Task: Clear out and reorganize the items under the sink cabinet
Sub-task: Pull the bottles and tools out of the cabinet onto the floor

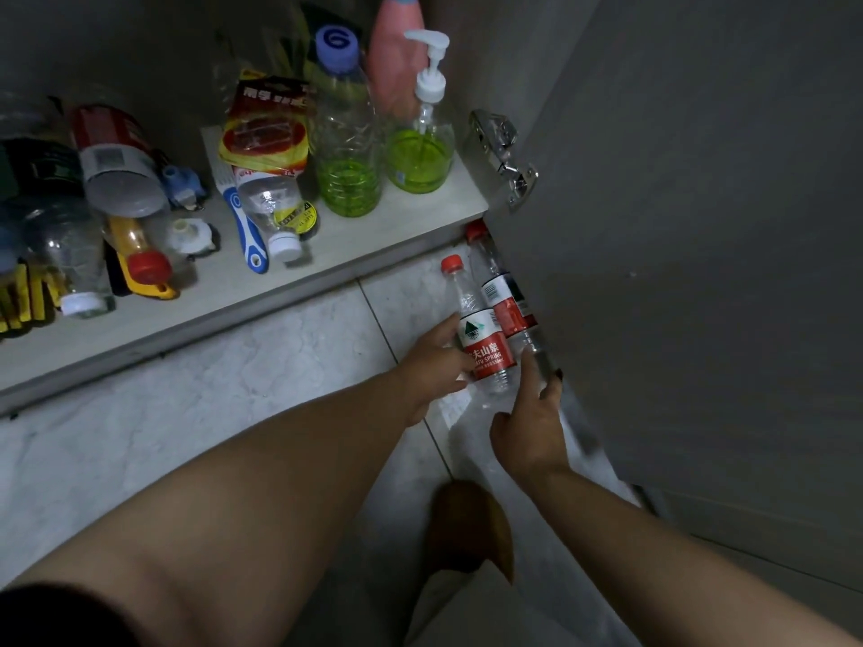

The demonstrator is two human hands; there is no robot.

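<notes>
Nongfu Spring bottle (483, 340) down at floor (261, 366) beside open cabinet door (677, 273), left hand (434, 361) gripping label; right hand (532, 431) wrapped round second red-cap bottle (499, 287), touching first, against door.

Clear plastic, matt board, glossy tile

The water bottle (485, 343) and the second bottle (506, 296) are thin, smooth, clear plastic with glossy red labels and red plastic caps. The floor (233, 389) is polished marble-look tile. The shelf (397, 212) is pale matt board, the door (700, 273) matt grey, its hinge (506, 156) shiny metal. At the shelf's right edge, the pump bottle (420, 151) is glossy clear plastic. The packet (266, 137) is shiny, crinkled film.
</notes>
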